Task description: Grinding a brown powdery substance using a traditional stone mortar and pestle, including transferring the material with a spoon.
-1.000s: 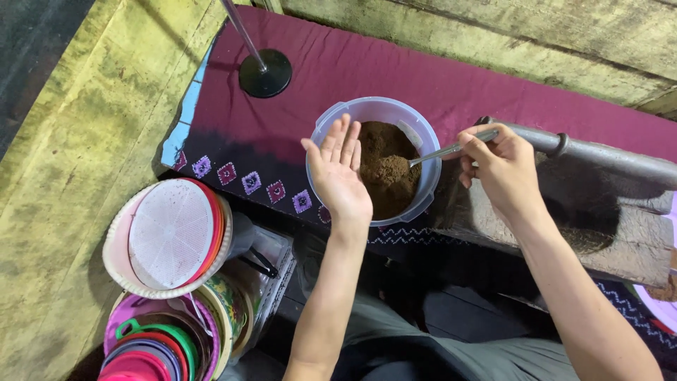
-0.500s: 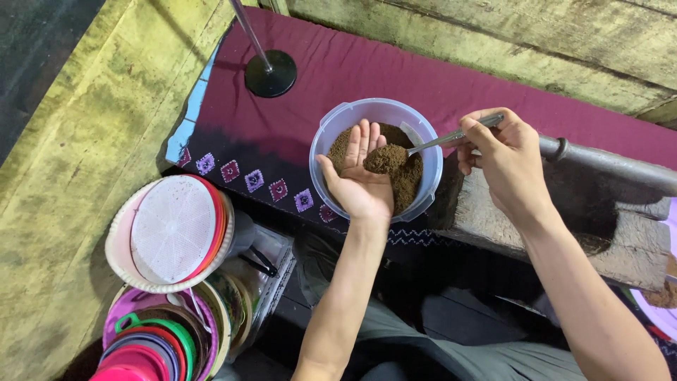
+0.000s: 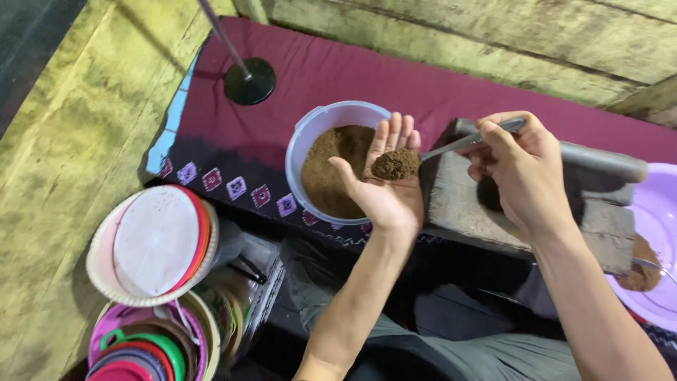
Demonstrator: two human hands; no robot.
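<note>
Rough yellowish wooden planks (image 3: 63, 141) are stretching across the left of the scene, with a maroon patterned cloth (image 3: 338, 70) lying over them farther right. On that cloth a pale plastic tub (image 3: 310, 130) is sitting, partly filled with brown powder (image 3: 328, 173). Over the tub's right rim the left hand (image 3: 388, 187) is lying palm up, fingers together and gently cupped, carrying a small mound of powder (image 3: 395, 164). Just to the right, the right hand (image 3: 518, 169) is pinching a metal spoon (image 3: 451, 146) whose tip is touching the mound. Near left, a stack of coloured lids (image 3: 151, 243) is resting. At far right a lilac bowl (image 3: 659, 219) is showing.
</note>
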